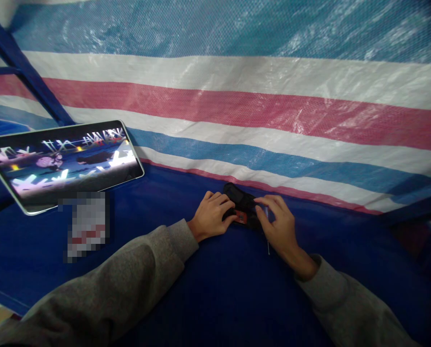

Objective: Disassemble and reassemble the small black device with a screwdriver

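A small black object with an orange-red part lies on the dark blue cloth surface, close to the striped tarp. My left hand grips its left side, fingers curled around it. My right hand is pinched on its right side. A thin pale strand or wire hangs from below the right fingers. Both arms wear grey sleeves. What exactly the black object is stays unclear in the dim light.
A tablet playing a video leans at the left. Below it lies a blurred-out patch. A red, white and blue striped tarp rises behind. A blue metal frame bar crosses at the upper left.
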`<state>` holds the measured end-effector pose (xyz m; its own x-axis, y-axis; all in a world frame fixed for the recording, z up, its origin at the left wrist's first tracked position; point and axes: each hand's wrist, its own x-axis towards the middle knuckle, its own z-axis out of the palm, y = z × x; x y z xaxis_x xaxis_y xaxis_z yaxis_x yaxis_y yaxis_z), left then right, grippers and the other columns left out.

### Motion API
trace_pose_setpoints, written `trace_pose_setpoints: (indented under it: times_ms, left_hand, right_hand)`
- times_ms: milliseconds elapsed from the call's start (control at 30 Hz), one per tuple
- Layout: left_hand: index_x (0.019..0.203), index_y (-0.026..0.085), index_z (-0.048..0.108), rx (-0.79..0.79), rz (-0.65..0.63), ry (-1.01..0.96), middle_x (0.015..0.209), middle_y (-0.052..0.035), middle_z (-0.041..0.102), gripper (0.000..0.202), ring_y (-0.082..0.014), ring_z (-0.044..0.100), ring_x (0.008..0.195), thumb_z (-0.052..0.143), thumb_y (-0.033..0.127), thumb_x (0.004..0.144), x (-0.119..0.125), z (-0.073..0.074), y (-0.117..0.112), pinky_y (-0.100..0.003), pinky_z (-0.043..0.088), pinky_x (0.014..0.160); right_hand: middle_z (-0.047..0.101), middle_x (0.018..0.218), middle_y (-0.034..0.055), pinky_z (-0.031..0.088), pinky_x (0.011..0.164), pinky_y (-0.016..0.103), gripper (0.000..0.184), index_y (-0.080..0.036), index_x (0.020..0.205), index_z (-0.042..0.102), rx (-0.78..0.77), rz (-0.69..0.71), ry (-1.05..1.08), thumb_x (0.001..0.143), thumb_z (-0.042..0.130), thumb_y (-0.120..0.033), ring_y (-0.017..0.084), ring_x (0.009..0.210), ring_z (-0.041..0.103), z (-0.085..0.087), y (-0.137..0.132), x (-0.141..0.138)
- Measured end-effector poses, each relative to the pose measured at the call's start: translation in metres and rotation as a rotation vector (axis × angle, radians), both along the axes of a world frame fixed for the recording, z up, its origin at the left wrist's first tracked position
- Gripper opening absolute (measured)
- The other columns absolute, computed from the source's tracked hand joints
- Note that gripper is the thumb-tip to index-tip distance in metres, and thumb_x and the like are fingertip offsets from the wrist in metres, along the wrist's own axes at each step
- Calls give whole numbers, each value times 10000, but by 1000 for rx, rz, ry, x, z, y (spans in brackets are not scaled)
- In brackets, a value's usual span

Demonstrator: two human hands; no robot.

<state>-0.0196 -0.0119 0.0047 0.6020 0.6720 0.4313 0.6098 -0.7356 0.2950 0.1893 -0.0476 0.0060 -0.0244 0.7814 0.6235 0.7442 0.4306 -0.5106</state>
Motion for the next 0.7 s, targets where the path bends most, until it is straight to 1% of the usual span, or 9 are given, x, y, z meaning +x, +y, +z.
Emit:
trace_pose_setpoints:
  times_ms: [67, 133, 267, 367, 400, 467, 533, 600, 700]
  left_hand:
    - [991, 200, 636, -18, -7, 18, 988, -53, 653, 235, -222, 564, 913, 618, 400, 868, 1, 0, 0, -378, 346, 788]
    - [974, 203, 635, -32, -1, 26, 975, -47, 655, 229, -221, 565, 910, 642, 398, 853, 1, -1, 1, -372, 347, 781]
    - [968, 208, 633, -62, 6, 9, 978, -37, 656, 244, -213, 570, 906, 660, 415, 843, 1, -2, 3, -362, 355, 782]
    - [991, 215, 634, -77, 11, -46, 980, -29, 653, 312, -212, 576, 918, 633, 491, 846, 0, -2, 4, -370, 373, 815]
    - [1021, 219, 628, -72, 30, -89, 1010, -35, 648, 340, -217, 575, 949, 613, 513, 852, -1, -1, 4, -376, 379, 840]
    - [1154, 224, 580, -40, 86, -201, 1152, -66, 606, 432, -238, 545, 1074, 590, 537, 856, -2, 0, 3, -390, 384, 911]
    - [1318, 223, 461, 10, 122, -298, 1322, -104, 501, 596, -261, 467, 1213, 607, 546, 838, -3, 1, 3, -405, 369, 986]
    - [1409, 224, 349, 51, 101, -334, 1412, -124, 413, 740, -277, 401, 1290, 637, 550, 811, -3, 1, 2, -417, 350, 1035]
    - [1417, 243, 342, 79, 48, -332, 1393, -115, 444, 693, -271, 419, 1285, 623, 508, 841, -3, 0, 3, -419, 351, 1042]
  right_hand:
    - [567, 1139, 121, 457, 904, 458, 187, -211, 975, 680, -20, 10, -128, 863, 547, -279, 275, 1084, 537, -3, 7, 5]
    - [530, 1228, 133, 436, 945, 519, 182, -218, 949, 684, -72, 20, -194, 866, 537, -283, 308, 1169, 496, -9, 12, 9]
    - [544, 1247, 132, 434, 960, 524, 191, -212, 930, 666, -125, 30, -192, 891, 507, -311, 302, 1171, 522, -15, 17, 13]
    - [591, 1232, 128, 429, 973, 487, 210, -205, 974, 635, -128, 28, -136, 913, 481, -335, 283, 1156, 552, -4, 16, 14]
    - [613, 1210, 123, 434, 966, 468, 220, -204, 1003, 622, -132, 27, -108, 919, 474, -344, 273, 1133, 571, 2, 15, 14]
    - [662, 1119, 97, 458, 925, 425, 245, -207, 1059, 597, -161, 21, -31, 920, 482, -371, 248, 1048, 617, 15, 12, 15]
    - [688, 966, 58, 497, 817, 363, 255, -210, 1048, 587, -202, 32, 95, 910, 502, -406, 213, 897, 653, 28, 8, 14]
    - [688, 871, 32, 509, 736, 314, 254, -209, 1003, 589, -240, 75, 251, 886, 542, -429, 189, 811, 658, 36, 6, 13]
    - [700, 796, 23, 528, 668, 301, 267, -200, 970, 591, -361, 171, 472, 859, 581, -443, 177, 709, 667, 41, 5, 10]
